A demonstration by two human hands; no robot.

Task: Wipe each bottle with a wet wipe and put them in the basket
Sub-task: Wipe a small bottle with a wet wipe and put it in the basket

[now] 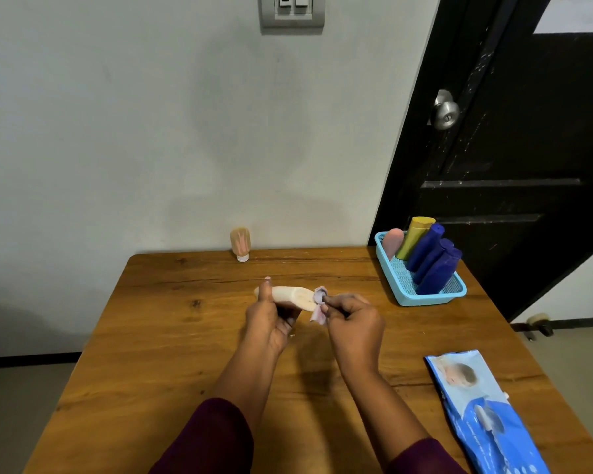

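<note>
My left hand (271,318) grips a cream bottle (293,297) lying sideways above the middle of the wooden table (172,336). My right hand (351,323) pinches a crumpled wet wipe (319,304) against the bottle's right end. A light blue basket (408,295) stands at the table's far right corner and holds several bottles: a pink one (392,242), a yellow one (415,236) and dark blue ones (432,261). One tan bottle (240,242) stands cap down at the table's far edge, against the wall.
A blue pack of wet wipes (483,415) lies at the table's near right edge. A black door (514,148) with a metal knob stands behind the basket. A grey wall runs along the table's far edge.
</note>
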